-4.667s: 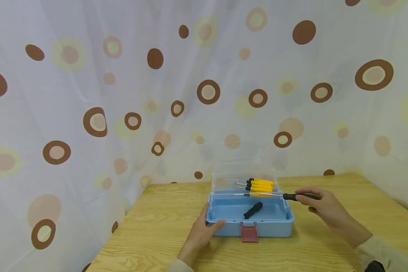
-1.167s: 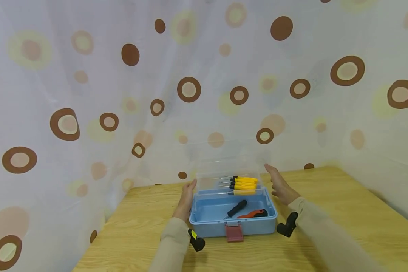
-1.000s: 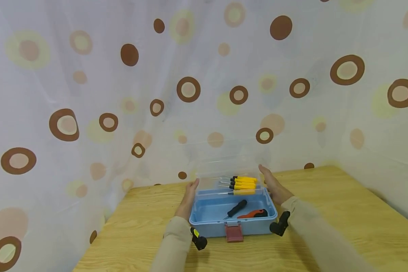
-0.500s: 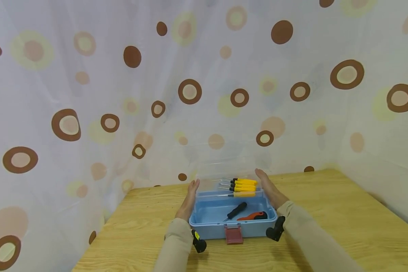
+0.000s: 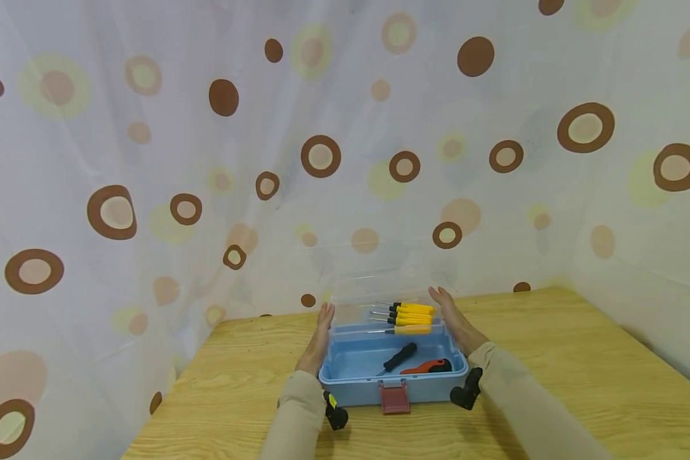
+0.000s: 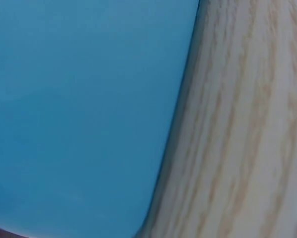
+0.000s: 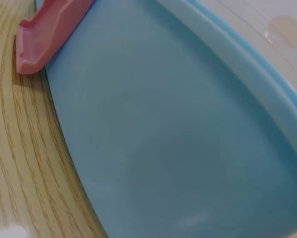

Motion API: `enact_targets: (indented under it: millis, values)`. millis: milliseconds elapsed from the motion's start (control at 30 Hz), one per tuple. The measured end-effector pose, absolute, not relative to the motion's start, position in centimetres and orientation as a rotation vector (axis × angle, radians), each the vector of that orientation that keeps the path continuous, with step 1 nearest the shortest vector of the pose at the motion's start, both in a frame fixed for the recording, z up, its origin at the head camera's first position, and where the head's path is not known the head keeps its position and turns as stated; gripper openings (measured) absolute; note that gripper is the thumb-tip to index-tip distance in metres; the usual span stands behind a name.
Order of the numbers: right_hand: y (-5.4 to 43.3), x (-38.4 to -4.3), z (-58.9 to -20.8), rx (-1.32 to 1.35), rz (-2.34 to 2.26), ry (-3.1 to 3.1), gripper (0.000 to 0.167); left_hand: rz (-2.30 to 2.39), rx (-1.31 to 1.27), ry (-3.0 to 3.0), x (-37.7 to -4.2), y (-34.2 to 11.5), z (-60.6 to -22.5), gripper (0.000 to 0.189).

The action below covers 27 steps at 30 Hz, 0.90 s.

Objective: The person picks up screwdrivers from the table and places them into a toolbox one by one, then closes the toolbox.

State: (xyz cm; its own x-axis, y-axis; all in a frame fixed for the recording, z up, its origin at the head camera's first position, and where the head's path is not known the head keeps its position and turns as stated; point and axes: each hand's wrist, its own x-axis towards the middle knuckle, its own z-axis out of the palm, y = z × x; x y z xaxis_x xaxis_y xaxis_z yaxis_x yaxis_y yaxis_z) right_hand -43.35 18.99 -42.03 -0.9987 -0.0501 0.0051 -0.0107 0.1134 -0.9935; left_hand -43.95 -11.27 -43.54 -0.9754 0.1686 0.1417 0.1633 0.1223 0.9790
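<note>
A light blue toolbox [image 5: 356,391] sits on the table, its clear lid [image 5: 379,281] raised at the back and its dark pink latch [image 5: 395,400] hanging down in front. Inside lie a black-handled screwdriver [image 5: 401,355] and a tool with a red-and-black handle [image 5: 431,366]. Several yellow-handled screwdrivers [image 5: 411,314] lie in a row at the back, by the clear lid. My left hand [image 5: 317,342] is at the box's left side, fingers extended. My right hand [image 5: 457,322] is at the right side, fingers straight beside the lid. Both wrist views show blue box wall [image 6: 79,119] [image 7: 153,124], without fingers.
The box stands on a wood-grain table [image 5: 247,377], whose surface extends to both sides. A pale curtain [image 5: 207,140] with brown and yellow dots hangs behind the table. A black wrist camera [image 5: 467,388] sits close to the box's front right corner.
Earlier my right hand held a black-handled screwdriver above the box; now it holds none. The red-and-black-handled tool has appeared inside. Over the last second my right hand has moved left, to the lid's side.
</note>
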Motion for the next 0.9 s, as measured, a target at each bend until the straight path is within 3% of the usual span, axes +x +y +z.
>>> enact_targets:
  millis: [300,667,900]
  values:
    - [19.27,-43.58,-42.39,-0.049,-2.102,2.256,0.086,2.076,0.378,2.319,-44.42,-11.33,-43.80,0.084]
    - [18.95,-43.34,-42.54,-0.060,-2.260,2.140,0.098,2.117,0.449,2.338,-44.30,-11.48,-44.07,0.076]
    - [19.12,-43.33,-42.76,-0.129,-2.313,2.124,0.086,2.121,0.504,2.347,-44.39,-11.52,-43.92,0.070]
